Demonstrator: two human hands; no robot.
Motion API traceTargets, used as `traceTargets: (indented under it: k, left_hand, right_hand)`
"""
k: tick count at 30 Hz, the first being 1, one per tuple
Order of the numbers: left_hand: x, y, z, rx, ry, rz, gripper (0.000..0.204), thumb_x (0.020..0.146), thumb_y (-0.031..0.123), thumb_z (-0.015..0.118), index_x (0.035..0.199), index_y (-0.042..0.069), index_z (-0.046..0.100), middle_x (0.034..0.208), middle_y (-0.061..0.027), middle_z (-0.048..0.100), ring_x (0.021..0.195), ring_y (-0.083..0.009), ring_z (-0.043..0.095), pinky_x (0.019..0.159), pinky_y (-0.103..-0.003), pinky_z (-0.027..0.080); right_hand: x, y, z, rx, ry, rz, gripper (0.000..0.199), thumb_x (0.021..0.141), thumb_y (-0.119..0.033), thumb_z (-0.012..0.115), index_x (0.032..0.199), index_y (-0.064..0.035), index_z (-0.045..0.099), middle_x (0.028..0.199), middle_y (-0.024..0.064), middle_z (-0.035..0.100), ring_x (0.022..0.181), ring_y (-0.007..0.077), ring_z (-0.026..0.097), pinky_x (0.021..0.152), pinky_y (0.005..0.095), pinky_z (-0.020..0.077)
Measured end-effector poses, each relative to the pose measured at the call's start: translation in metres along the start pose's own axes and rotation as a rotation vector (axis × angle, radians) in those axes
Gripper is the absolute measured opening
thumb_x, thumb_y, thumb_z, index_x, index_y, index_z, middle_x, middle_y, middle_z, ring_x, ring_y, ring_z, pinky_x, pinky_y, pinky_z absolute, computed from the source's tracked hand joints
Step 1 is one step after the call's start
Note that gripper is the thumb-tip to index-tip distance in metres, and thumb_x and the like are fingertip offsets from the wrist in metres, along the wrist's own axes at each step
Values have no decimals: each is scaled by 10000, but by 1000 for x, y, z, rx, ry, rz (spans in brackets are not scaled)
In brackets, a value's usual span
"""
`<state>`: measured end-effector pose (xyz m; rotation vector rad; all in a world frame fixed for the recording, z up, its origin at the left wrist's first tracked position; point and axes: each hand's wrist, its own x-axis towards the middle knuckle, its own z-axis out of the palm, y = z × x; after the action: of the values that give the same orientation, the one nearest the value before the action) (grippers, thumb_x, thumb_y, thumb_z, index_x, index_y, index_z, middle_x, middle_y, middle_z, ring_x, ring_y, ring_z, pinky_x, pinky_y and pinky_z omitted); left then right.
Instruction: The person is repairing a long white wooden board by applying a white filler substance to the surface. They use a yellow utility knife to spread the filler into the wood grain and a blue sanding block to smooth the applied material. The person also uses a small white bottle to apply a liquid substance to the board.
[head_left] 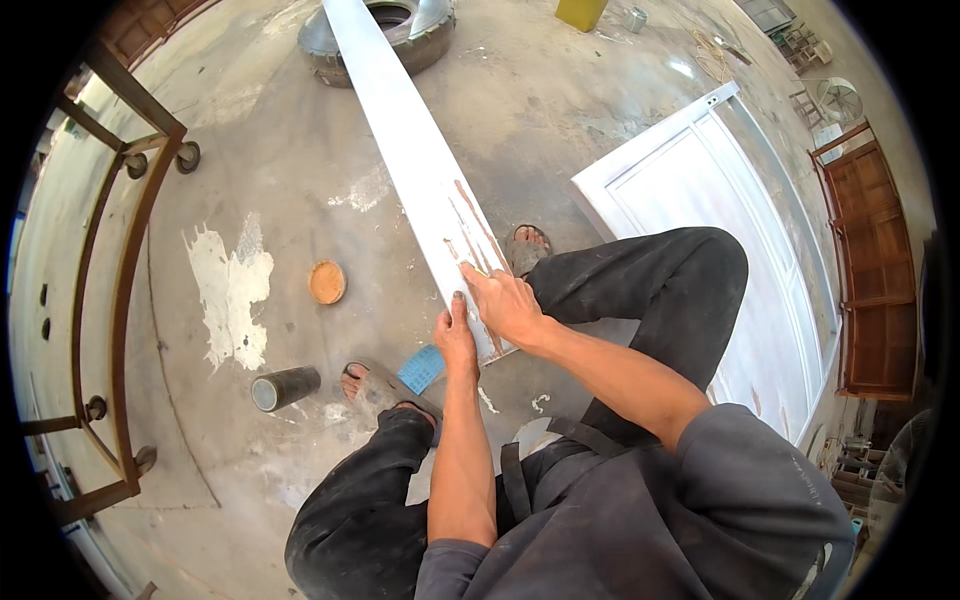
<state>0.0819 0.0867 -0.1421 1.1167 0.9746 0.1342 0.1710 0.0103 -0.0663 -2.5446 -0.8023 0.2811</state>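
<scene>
A long white-painted board (400,130) slopes away from me, with reddish-brown filler streaks (478,228) on its near part. Beside its near left edge is my left hand (457,340), thumb up on the face and fingers wrapped at the edge. My right hand (508,305) is closed over the board's near part, pressing at the streaks. A sliver of something yellowish shows at its fingertips; the hand hides most of it, so its kind is unclear. On the floor to the left sits a round lid or shallow dish of orange-brown paste (326,282).
The board's far part rests over a tire (430,50). A white panelled door (690,170) lies at right. Around my feet are a dark cylindrical can (286,388) and a blue sheet (421,369). A wheeled metal frame (125,300) stands left; a yellow container (583,12) is far off.
</scene>
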Motion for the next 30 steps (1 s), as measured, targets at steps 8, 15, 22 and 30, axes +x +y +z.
traceTargets:
  k: [8, 15, 22, 30]
  left_hand:
    - [-2, 5, 1, 25, 4, -29, 539, 1015, 513, 626, 1030, -22, 682, 920, -44, 639, 831, -137, 540, 750, -334, 459]
    - [1, -2, 4, 50, 38, 22, 537, 1000, 509, 651, 978, -28, 680, 862, -46, 636, 797, -136, 533, 730, -323, 461]
    - [8, -4, 4, 63, 24, 33, 538, 1003, 508, 649, 979, -29, 680, 867, -52, 636, 790, -140, 529, 723, -328, 458]
    - [4, -1, 1, 36, 45, 30, 524, 1003, 503, 652, 981, -20, 669, 856, -45, 618, 780, -142, 518, 713, -331, 450]
  right_hand:
    - [16, -2, 5, -7, -17, 26, 470, 962, -66, 581, 1428, -118, 610, 894, 281, 690, 822, 484, 704, 725, 541, 568]
    - [53, 1, -3, 2, -14, 33, 485, 952, -84, 600, 1435, -123, 607, 891, 305, 681, 859, 479, 716, 746, 528, 584]
    - [48, 6, 10, 22, -5, 27, 499, 962, -79, 584, 1454, -159, 595, 907, 300, 689, 862, 477, 718, 751, 550, 576]
    - [27, -15, -7, 30, -27, 53, 468, 957, -56, 578, 1419, -122, 617, 898, 302, 687, 845, 470, 716, 745, 548, 573]
